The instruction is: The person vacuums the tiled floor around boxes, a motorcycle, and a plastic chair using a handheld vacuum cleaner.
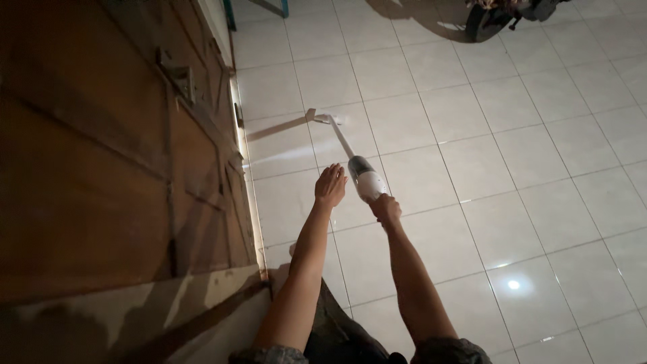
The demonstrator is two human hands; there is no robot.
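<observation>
Gripping a white cordless stick vacuum (pixel 367 180), right hand (pixel 385 207) holds a closed grip; left hand (pixel 330 186) hovers with wide grip above glossy white tiled floor (pixel 526 168) beside brown wooden door (pixel 101 148).

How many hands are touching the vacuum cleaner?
1. The right hand grips the handle end of the white stick vacuum cleaner. The left hand is open beside it, apparently not touching it.

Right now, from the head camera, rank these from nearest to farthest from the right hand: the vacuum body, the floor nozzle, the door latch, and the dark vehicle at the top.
1. Vacuum body: in the right hand.
2. Floor nozzle: ahead, at the wand's end.
3. Door latch: left, on the wooden door.
4. Dark vehicle: far ahead, top right.
</observation>
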